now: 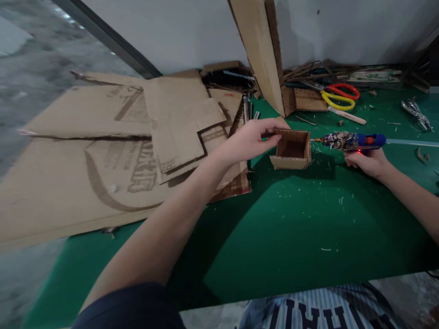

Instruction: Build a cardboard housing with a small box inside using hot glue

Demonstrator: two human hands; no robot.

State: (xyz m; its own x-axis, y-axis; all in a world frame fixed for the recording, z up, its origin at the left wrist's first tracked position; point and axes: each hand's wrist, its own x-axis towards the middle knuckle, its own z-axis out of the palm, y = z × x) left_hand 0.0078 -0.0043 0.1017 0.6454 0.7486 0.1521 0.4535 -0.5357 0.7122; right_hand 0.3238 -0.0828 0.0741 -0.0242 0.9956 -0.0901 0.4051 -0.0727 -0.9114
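Observation:
A small open cardboard box (292, 150) stands on the green table (291, 228). My left hand (252, 139) reaches across and pinches the box's left wall, fingers closed on it. To the right, my right hand (368, 162) grips a blue glue gun (353, 141) lying level, with its paint-spattered nozzle touching the box's right wall. A red light glows under the gun. A glue stick sticks out of the gun's back toward the right.
Flattened cardboard sheets (113, 151) cover the table's left half. A tall cardboard piece (262, 50) leans on the wall behind the box. Red and yellow scissors (338, 96), wooden strips and a metal tool (416, 114) lie at the back right. Scraps litter the green surface.

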